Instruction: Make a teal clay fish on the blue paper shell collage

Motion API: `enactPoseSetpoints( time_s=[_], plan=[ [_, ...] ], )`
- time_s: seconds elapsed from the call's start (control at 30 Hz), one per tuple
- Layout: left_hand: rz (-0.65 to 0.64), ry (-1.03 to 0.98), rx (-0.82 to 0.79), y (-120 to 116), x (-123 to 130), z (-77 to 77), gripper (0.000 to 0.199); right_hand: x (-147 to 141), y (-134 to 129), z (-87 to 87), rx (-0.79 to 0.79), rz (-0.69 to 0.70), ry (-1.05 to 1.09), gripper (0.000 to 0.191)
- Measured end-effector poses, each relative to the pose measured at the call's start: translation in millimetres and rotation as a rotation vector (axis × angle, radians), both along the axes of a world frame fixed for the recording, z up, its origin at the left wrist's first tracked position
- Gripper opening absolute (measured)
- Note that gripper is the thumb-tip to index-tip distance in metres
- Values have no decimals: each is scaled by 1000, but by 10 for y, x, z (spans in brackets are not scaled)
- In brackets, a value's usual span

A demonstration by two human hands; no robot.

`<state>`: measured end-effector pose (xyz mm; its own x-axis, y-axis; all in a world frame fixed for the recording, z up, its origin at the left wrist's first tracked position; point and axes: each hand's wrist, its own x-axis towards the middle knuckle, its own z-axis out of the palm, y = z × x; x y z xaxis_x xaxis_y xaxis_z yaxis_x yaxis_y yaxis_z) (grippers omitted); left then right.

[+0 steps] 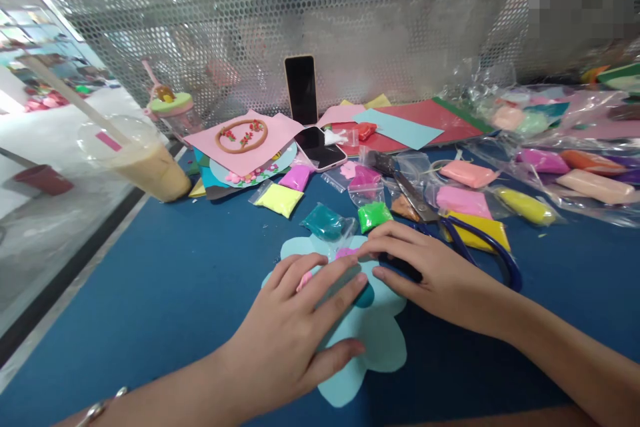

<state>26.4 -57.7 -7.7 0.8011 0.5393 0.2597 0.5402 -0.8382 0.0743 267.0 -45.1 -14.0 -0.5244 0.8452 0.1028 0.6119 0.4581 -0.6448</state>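
Observation:
A light blue paper flower (pixel 383 340) lies on the blue table. My left hand (pixel 300 327) rests flat over its left side, fingers stretched out and slightly apart. On the flower are a teal round piece of clay (pixel 367 295), a bit of pink clay (pixel 304 280) showing between my left fingers, and a magenta piece (pixel 346 253) near the fingertips. My right hand (pixel 425 267) hovers at or touches the flower's upper right, fingers extended toward the left fingertips, thumb apart below. A dark object (pixel 400 267) shows beneath it; its kind is unclear.
Behind the flower lie clay packets in teal (pixel 323 221), green (pixel 374 216) and yellow (pixel 279 199), and scissors (pixel 413 197) with blue handles. A phone (pixel 302 90) leans on the perforated metal panel. An iced drink cup (pixel 150 163) stands at the left edge.

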Motion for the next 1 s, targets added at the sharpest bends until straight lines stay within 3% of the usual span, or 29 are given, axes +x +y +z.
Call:
enactPoseSetpoints(
  time_s=[0.07, 0.17, 0.33, 0.57, 0.67, 0.73, 0.87, 1.0],
  plan=[
    [-7, 10, 0, 4, -6, -10, 44, -1, 16, -5, 75, -20, -19, 20],
    [-22, 9, 3, 5, -3, -20, 44, -3, 84, -21, 325, -28, -89, 21],
    [-51, -12, -22, -5, 3, 8, 42, -92, 288, -4, 720, -17, -394, 23],
    [99, -367, -86, 102, -113, 100, 28, -332, 515, 76, 882, 84, -419, 14],
    [207, -423, -115, 222, -184, 124, 25, -431, 575, 97, 891, 130, -400, 17],
    [253, -362, -149, 306, -223, 119, 24, -482, 609, 115, 813, 156, -397, 23],
    [250, -230, -190, 430, -254, 68, 28, -509, 661, 160, 566, 211, -397, 44],
    [238, -226, -152, 466, -250, 30, 34, -478, 712, 189, 438, 217, -372, 56]
  ],
)
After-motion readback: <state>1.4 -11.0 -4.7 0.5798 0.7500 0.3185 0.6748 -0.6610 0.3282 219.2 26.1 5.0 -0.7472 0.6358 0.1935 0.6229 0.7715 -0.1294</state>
